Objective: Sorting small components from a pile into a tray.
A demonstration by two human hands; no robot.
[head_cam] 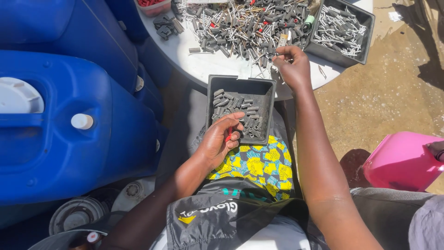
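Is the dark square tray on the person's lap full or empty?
Partly filled. The dark square tray holds a loose heap of small grey metal pieces over its lower part; bare floor shows near its far wall.

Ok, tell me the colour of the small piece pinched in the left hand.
Red: the small piece in the left hand, head view.

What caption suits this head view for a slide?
Left hand holds a small red piece over a dark tray; right hand picks among grey metal parts.

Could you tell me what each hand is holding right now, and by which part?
The left hand pinches a small red piece between its fingertips; which part cannot be told. The right hand reaches into the metal parts, its grip unclear.
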